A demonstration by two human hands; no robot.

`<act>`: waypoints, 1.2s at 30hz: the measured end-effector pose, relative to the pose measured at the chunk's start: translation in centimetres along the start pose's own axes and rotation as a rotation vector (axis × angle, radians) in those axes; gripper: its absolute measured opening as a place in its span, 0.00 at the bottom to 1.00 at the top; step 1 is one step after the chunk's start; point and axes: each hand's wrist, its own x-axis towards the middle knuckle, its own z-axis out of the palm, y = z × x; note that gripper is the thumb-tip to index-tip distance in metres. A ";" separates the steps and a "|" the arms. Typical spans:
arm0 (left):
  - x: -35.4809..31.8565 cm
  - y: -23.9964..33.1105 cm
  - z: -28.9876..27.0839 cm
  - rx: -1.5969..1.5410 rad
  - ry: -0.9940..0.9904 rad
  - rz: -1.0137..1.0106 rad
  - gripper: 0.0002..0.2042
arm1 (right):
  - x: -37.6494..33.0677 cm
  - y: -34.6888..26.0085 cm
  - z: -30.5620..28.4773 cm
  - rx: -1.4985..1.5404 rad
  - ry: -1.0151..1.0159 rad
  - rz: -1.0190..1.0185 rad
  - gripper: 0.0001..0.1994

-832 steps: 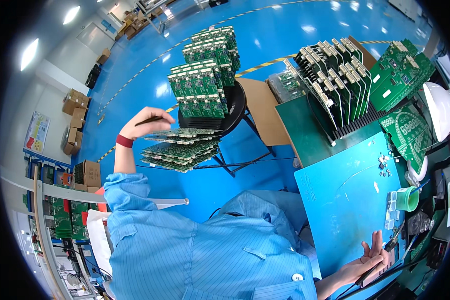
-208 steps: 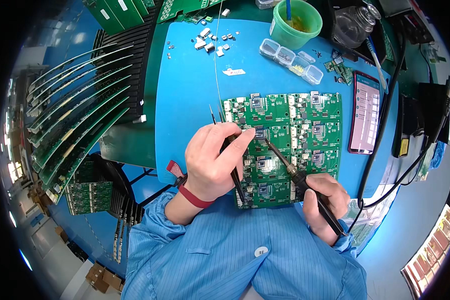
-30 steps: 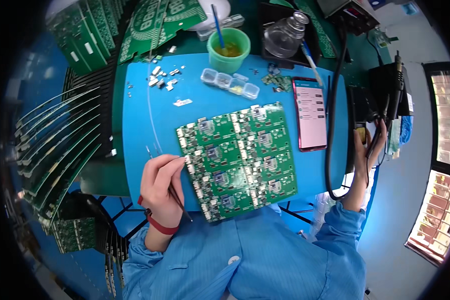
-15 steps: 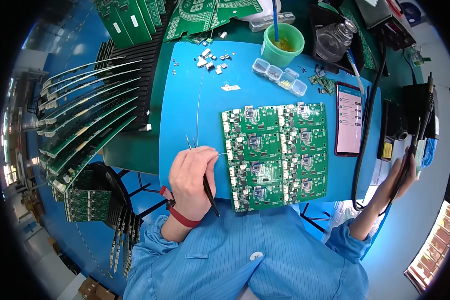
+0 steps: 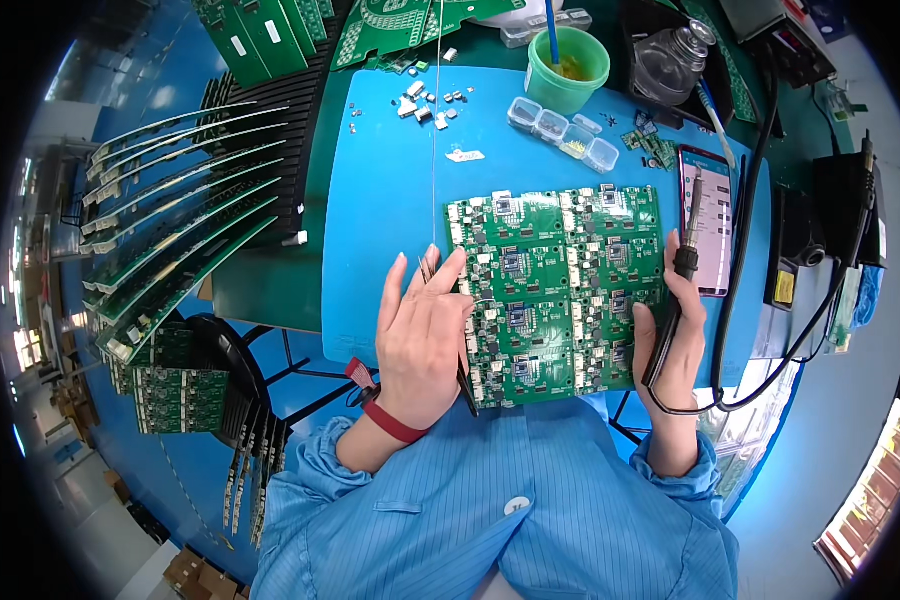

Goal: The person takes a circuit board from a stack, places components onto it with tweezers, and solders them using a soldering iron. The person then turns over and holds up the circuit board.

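A green circuit board panel (image 5: 540,271), with several repeated sections carrying white connectors and small modules, lies on the blue mat (image 5: 380,190). At its left edge my left hand (image 5: 417,340) is closed round black tweezers (image 5: 467,385), fingertips on the board's edge. A thin solder wire (image 5: 433,165) runs up from these fingers across the mat. By the panel's right edge my right hand (image 5: 682,345) grips a soldering iron (image 5: 686,262), its metal tip pointing away from me over the phone (image 5: 712,205). The iron's black cable loops below the hand.
Small loose components (image 5: 422,105) are scattered at the mat's far left. Behind the panel sit a clear compartment box (image 5: 562,133), a green cup (image 5: 567,80) with a brush, and a glass bottle (image 5: 673,65). Racked boards (image 5: 185,210) stand left. A soldering station (image 5: 782,45) stands far right.
My right hand has swung in from the far right to the panel's right edge, bringing the soldering iron. My left hand has shifted right and up onto the panel's left edge.
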 end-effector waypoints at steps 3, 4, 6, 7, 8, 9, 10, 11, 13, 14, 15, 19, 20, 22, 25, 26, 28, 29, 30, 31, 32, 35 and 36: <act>-0.2 -0.2 0.1 -0.016 0.017 0.000 0.04 | -0.7 0.0 -0.7 0.371 0.051 0.141 0.26; 0.0 -0.2 -0.1 -0.028 0.030 -0.008 0.04 | -0.8 0.2 -1.4 0.434 0.052 0.124 0.31; 0.2 -0.5 -0.3 -0.043 0.043 -0.016 0.04 | -0.7 -1.5 -2.4 0.833 0.130 0.171 0.37; 0.3 -0.3 -0.6 -0.054 0.056 -0.020 0.04 | -0.5 -2.2 -3.2 0.944 0.125 0.158 0.40; 0.3 0.0 -0.8 -0.065 0.069 -0.025 0.04 | -0.2 -3.0 -4.0 1.055 0.120 0.145 0.44; 0.3 -0.2 -0.8 -0.064 0.072 -0.029 0.04 | -0.1 -4.8 -4.8 1.167 0.125 0.261 0.48; 0.3 -0.5 -0.7 -0.095 0.079 -0.041 0.04 | 0.0 -5.0 -4.9 1.169 0.120 0.258 0.48; 0.3 -0.7 -0.6 -0.125 0.087 -0.053 0.05 | 0.1 -5.1 -4.8 1.262 0.046 0.169 0.51; 0.4 -0.8 -0.4 -0.139 0.098 -0.052 0.05 | -0.2 -6.3 -4.4 1.378 0.121 0.234 0.57; 0.4 -0.9 -0.4 -0.157 0.105 -0.048 0.05 | -0.4 -6.8 -4.2 1.436 0.163 0.263 0.61; 0.3 -0.9 -0.3 -0.159 0.110 -0.049 0.05 | -0.5 -5.9 -4.1 1.374 0.031 0.078 0.63; 0.0 -1.1 -0.3 -0.180 0.111 -0.036 0.06 | 0.2 -5.5 -2.0 1.404 -0.007 -0.264 0.66; 0.0 -1.2 -0.2 -0.177 0.116 -0.043 0.06 | 0.2 -6.1 -1.3 1.413 0.075 -0.249 0.66; 0.1 -1.1 -0.2 -0.189 0.112 -0.026 0.06 | 0.2 -7.4 -0.3 1.408 0.245 -0.215 0.64; -0.1 -1.4 0.0 -0.204 0.127 -0.010 0.07 | 1.3 -8.1 0.7 1.307 0.198 -0.381 0.60; -0.2 -1.5 0.0 -0.198 0.134 -0.019 0.07 | 1.5 -8.5 1.0 1.332 0.220 -0.390 0.59; -0.1 -1.3 0.0 -0.216 0.133 -0.025 0.06 | 0.9 -8.5 0.8 1.354 0.237 -0.399 0.59; -0.1 -1.3 -0.1 -0.215 0.138 -0.031 0.06 | -0.4 -8.1 0.4 1.214 0.357 -0.253 0.58; 0.0 -1.2 -0.2 -0.214 0.135 -0.026 0.06 | -1.0 -7.9 0.0 1.065 0.474 -0.109 0.58; 0.0 -1.2 -0.2 -0.213 0.132 -0.020 0.06 | -0.8 -7.7 0.0 1.068 0.469 -0.112 0.58; 0.0 -1.2 -0.2 -0.212 0.137 -0.024 0.06 | -0.2 -7.5 0.0 1.093 0.403 -0.195 0.58; 0.0 -1.2 -0.1 -0.208 0.143 -0.015 0.06 | 0.1 -7.5 0.1 1.108 0.349 -0.268 0.58; -0.1 -1.2 -0.1 -0.213 0.141 -0.017 0.06 | 0.1 -7.5 0.1 1.097 0.365 -0.255 0.58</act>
